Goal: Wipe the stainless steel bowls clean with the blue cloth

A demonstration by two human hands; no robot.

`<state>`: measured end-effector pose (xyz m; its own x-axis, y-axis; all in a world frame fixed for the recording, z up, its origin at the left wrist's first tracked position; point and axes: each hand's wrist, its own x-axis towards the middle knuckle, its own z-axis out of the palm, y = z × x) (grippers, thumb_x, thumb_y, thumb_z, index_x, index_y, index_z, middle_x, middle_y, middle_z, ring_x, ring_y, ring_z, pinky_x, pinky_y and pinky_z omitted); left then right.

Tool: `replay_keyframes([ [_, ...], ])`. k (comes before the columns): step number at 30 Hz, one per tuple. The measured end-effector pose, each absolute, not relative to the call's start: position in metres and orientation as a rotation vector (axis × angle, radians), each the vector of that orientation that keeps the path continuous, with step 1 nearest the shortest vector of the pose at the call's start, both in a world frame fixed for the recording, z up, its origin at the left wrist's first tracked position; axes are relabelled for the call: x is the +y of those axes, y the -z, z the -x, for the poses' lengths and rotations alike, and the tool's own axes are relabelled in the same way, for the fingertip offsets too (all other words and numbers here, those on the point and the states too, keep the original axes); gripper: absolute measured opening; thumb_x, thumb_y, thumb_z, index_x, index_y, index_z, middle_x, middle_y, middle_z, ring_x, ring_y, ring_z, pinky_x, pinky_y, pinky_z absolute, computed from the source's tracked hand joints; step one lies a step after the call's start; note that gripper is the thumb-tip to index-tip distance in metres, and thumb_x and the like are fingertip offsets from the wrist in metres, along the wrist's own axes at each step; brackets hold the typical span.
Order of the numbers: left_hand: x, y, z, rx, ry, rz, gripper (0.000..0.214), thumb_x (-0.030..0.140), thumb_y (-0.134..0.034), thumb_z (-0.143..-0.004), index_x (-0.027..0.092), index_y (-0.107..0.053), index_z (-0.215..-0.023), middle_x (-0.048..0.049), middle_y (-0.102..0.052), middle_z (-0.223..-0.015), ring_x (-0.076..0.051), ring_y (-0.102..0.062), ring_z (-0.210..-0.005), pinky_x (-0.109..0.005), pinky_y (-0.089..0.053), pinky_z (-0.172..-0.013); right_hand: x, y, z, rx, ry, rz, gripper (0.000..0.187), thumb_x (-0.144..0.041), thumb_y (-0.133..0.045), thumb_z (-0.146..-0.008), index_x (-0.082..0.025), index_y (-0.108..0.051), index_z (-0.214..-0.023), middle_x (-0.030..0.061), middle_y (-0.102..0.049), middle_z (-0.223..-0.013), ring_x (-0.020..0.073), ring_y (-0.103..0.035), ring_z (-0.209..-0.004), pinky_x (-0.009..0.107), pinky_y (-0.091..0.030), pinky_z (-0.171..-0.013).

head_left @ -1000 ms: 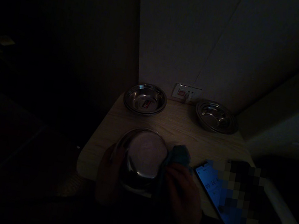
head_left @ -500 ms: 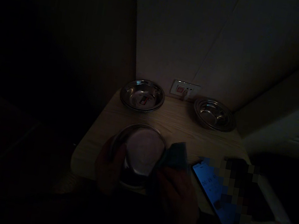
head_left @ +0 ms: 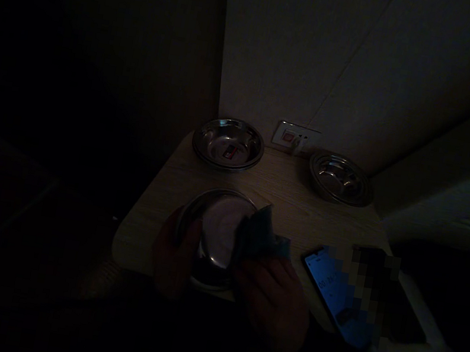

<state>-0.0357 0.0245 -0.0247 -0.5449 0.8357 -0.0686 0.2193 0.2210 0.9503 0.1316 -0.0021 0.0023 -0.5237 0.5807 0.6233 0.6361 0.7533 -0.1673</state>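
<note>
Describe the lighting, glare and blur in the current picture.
Head view: very dim, with the left side almost black; head view: the phone glows blue, partly covered by blocky pixelation; head view: small glints show on the bowl between the hands; head view: the cloth and right hand look soft, cause unclear.

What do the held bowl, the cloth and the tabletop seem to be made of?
Bowl: polished metal, likely stainless steel, from its shiny highlights. Cloth: matte-looking fabric, judging by its folds; fibre unclear in this dimness. Tabletop: wood or wood-look laminate, finish uncertain, from its pale, grained surface.
</note>
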Motion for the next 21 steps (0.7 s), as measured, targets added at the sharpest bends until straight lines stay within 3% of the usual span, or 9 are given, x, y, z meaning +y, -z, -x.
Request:
replay_keyframes([
  [5,0.023,0.026,0.039,1.920,-1.329,-1.016,0.052,0.050,-0.052,-0.077,0.014,-0.062,-0.113,-0.0107,-0.067,-0.108,-0.025,-0.061,-0.101,-0.034,-0.047,-0.087,0.002,-0.002,-0.115,-2.206,0.086,0.884,0.024,-0.016,-0.045,-0.094,-0.018,-0.068,-0.092,0.0014,-0.073,-0.090,0.0160,-0.058,-0.077,0.032,-0.044,-0.068],
  [10,0.024,0.027,0.037,1.858,-1.376,-1.011,0.045,0.046,-0.054,-0.077,0.018,-0.063,-0.112,-0.0070,-0.069,-0.107,-0.023,-0.062,-0.101,-0.031,-0.048,-0.086,-0.002,-0.001,-0.138,-2.296,0.122,0.883,0.024,-0.016,-0.043,-0.095,-0.016,-0.067,-0.099,0.0033,-0.072,-0.093,0.0172,-0.058,-0.081,0.034,-0.042,-0.070],
  [21,0.023,0.026,0.035,1.901,-1.377,-1.026,0.052,0.048,-0.053,-0.075,0.012,-0.062,-0.112,-0.0108,-0.069,-0.106,-0.024,-0.063,-0.099,-0.032,-0.049,-0.084,0.002,0.001,-0.136,-2.284,0.120,0.881,0.025,-0.017,-0.042,-0.096,-0.014,-0.067,-0.099,0.0044,-0.072,-0.095,0.0184,-0.056,-0.083,0.035,-0.040,-0.073],
])
